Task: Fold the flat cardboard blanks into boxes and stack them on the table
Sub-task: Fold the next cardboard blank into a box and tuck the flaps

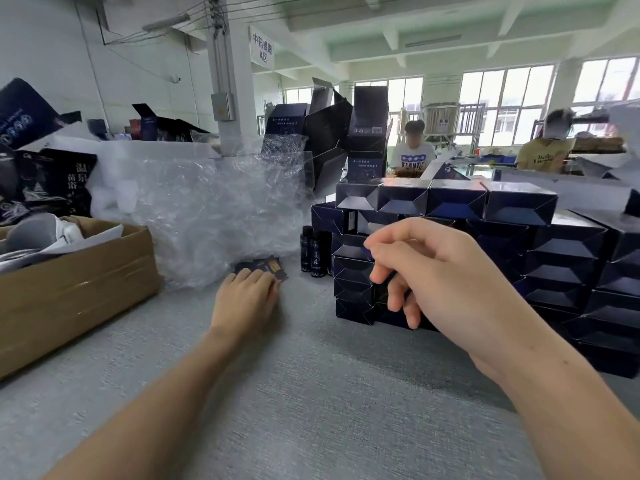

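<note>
1. The left hand point(246, 303) lies palm down on the grey fabric-covered bench point(311, 393). Its fingers point(258, 277) are stretched nearly straight and rest on a small pile of flat dark-blue cardboard blanks point(265, 265), touching it rather than gripping it.
2. Only a corner of the blanks shows past those fingertips. It is glossy navy card with a small light printed patch and lies flat on the bench. Its far side is tucked under crumpled clear plastic wrap point(207, 209), which heaps up just beyond the fingers.
3. The right hand point(440, 275) hovers above the bench, its fingers point(381, 271) loosely curled and holding nothing.
4. Right behind the right fingers stands a stack of folded dark-blue glossy boxes point(519, 209). The boxes are packed against each other several rows high, with their faceted folded ends facing the camera. Whether the fingers touch the stack cannot be told.
5. Beyond and between the two sets of fingers, two small dark bottles point(313, 251) stand upright just beside the stack's left edge.
6. Well to the left of the left fingers sits an open brown corrugated carton point(69, 296).
</note>
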